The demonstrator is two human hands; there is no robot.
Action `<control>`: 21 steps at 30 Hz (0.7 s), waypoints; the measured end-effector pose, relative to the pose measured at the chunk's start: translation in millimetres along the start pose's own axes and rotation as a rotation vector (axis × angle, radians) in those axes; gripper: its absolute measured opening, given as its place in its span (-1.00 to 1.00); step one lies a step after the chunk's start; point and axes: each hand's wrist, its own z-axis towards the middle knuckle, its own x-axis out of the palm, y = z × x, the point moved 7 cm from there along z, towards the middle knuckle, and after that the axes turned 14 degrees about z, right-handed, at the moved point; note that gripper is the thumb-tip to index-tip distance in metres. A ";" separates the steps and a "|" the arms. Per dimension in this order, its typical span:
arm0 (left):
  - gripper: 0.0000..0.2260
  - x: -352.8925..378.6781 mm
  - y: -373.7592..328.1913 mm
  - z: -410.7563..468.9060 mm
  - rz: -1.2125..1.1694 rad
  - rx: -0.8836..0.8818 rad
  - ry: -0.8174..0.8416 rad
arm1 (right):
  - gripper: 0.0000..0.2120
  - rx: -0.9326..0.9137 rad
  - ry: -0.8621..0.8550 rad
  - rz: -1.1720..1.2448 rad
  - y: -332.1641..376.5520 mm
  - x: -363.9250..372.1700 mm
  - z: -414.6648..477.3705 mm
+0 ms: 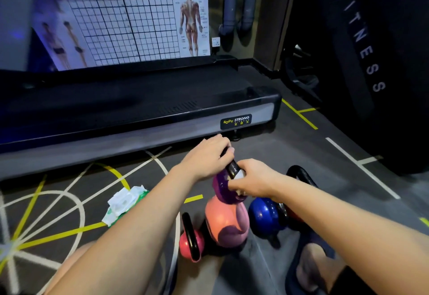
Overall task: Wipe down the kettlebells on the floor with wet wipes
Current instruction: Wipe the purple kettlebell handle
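Two bare forearms reached in from the bottom edge, a sandalled foot just below the right one. Nearest on the dark marked floor lay a small pink kettlebell on its side, black handle up. Just beside it sat a larger orange kettlebell, and to the right a blue kettlebell, partly hidden by the right forearm. Left of the cluster, well apart, lay the wet wipes pack with its lid flipped open. Above the orange one was the purple kettlebell, tilted — whether it rested on the orange one or hung clear, could not tell. The left hand was wrapped around the top of its black handle. The right hand pinched a white wipe against the lower handle, where it met the purple body. Another black handle arched up behind the right wrist. Farther back ran a long treadmill deck, then an anatomy poster with a grid — and at far right a black punching bag lettered FITNESS.
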 end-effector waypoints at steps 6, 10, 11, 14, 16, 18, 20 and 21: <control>-0.54 -3.2 12.7 -6.4 -0.077 -0.076 0.011 | -0.77 -0.107 -0.027 -0.305 1.5 -36.5 13.9; -0.66 3.8 1.5 -10.8 -0.193 -0.099 0.067 | -0.79 -0.134 -0.171 -0.227 -5.9 -71.0 28.6; -0.69 6.1 -5.4 -10.4 -0.217 -0.112 0.066 | -0.78 -0.155 -0.187 -0.238 -7.7 -76.1 31.5; -0.68 14.2 -22.6 -8.4 -0.262 -0.190 0.041 | -0.77 -0.237 -0.203 -0.350 -7.1 -83.6 35.7; -0.67 13.2 -24.7 -6.7 -0.280 -0.251 0.025 | -0.74 -0.216 -0.259 -0.317 -8.3 -94.8 35.9; -0.67 11.5 -16.0 -6.1 -0.357 -0.331 0.056 | -0.82 -0.173 -0.346 -0.257 -8.5 -107.4 34.5; -0.67 16.0 -8.7 -9.2 -0.541 -0.400 0.128 | -0.96 -0.136 -0.366 -0.200 -9.6 -111.7 34.6; -0.68 19.3 -8.5 -12.4 -0.640 -0.423 0.159 | -0.93 -0.110 -0.355 -0.193 -10.7 -110.1 33.9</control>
